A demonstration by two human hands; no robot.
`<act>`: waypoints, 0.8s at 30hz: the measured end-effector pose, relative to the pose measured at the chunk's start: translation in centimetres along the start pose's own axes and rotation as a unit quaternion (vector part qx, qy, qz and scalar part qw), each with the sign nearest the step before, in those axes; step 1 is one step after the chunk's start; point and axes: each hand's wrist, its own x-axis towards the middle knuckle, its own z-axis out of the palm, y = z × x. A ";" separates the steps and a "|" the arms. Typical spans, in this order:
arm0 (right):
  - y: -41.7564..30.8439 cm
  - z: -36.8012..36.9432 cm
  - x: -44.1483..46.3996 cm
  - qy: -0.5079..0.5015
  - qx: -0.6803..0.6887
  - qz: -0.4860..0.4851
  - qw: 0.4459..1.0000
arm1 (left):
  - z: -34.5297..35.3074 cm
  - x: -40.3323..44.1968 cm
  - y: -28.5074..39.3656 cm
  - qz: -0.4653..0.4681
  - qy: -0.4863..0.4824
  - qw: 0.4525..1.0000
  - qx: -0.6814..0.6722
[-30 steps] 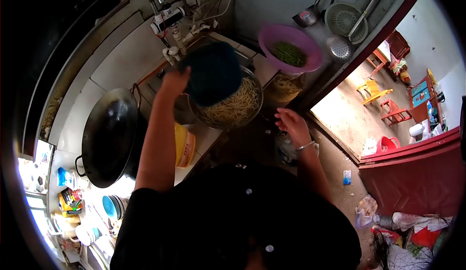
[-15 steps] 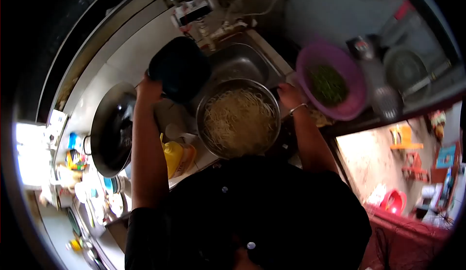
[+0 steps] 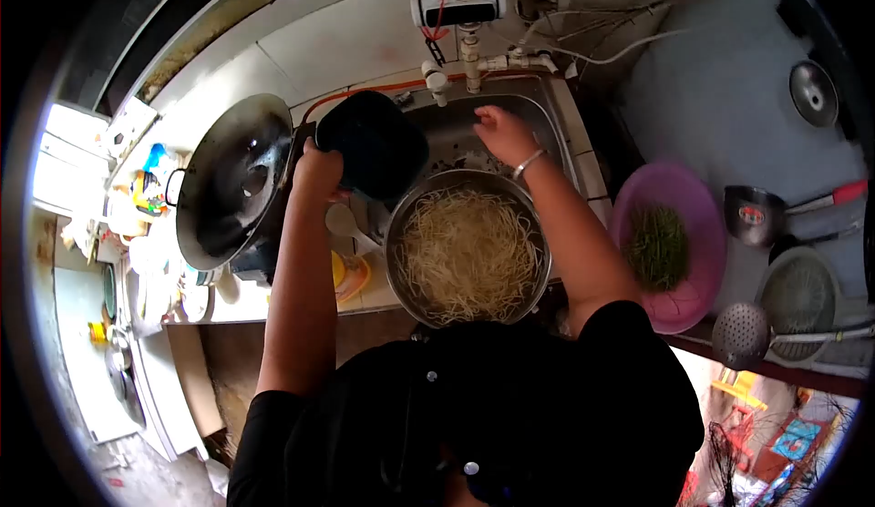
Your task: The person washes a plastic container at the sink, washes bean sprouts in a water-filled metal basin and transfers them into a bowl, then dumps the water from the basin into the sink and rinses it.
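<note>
My left hand (image 3: 319, 168) grips the rim of a dark teal plastic basin (image 3: 375, 143) with rounded corners, at the left side of the sink. Its dark inside shows no contents I can make out. Over the metal sink (image 3: 544, 111) is my right hand (image 3: 507, 135), fingers loosely bent and apart, with nothing visible in it. Just below both hands stands a round steel bowl (image 3: 544, 275), full of pale thin strands (image 3: 469, 252) like noodles or bean sprouts. A water heater tap (image 3: 458, 6) sits on the wall behind the sink.
A large wok (image 3: 205, 225) stands at left. At right a pink basin (image 3: 706, 234) holds green vegetables (image 3: 658, 247), beside a skimmer (image 3: 740, 334), a green strainer (image 3: 797, 302) and a ladle (image 3: 755, 215). A white ladle (image 3: 342, 222) and a yellow container (image 3: 351, 275) lie near my left forearm.
My right hand has left the steel bowl's right edge and moved up over the sink. My left hand still holds the teal basin. The camera view has shifted.
</note>
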 end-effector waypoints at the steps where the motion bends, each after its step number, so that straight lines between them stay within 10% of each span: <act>1: -0.8 0.7 1.1 -0.001 -0.008 -0.022 1.000 | 0.3 -0.2 -0.4 -0.011 -0.005 1.000 -0.019; 24: -5.7 5.4 12.8 -0.030 -0.358 -0.041 0.932 | 11.5 7.2 -1.8 -0.021 0.001 0.999 -0.024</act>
